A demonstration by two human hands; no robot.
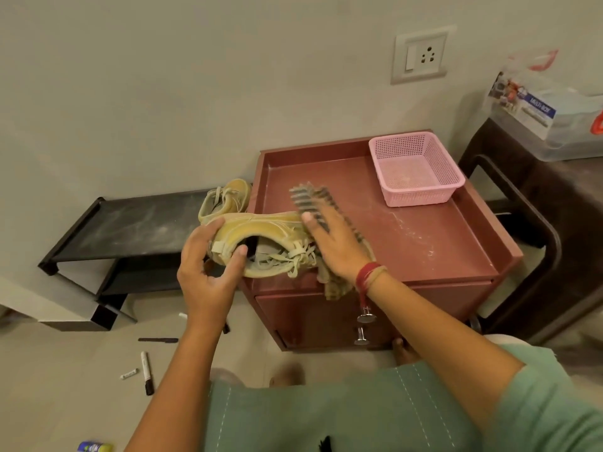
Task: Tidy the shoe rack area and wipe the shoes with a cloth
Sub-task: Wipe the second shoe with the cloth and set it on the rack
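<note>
Your left hand (208, 272) grips the heel of a tan shoe (261, 230), thumb hooked at the collar and fingers curled behind. The shoe lies on its side at the front left corner of the red cabinet (424, 243). Its long axis runs left to right, heel left, toe right, opening towards you. Your right hand (329, 246), fingers straight and together, presses a checked cloth (313, 197) flat over the toe end. A second shoe (228, 197) sits behind on the black rack (137, 230).
</note>
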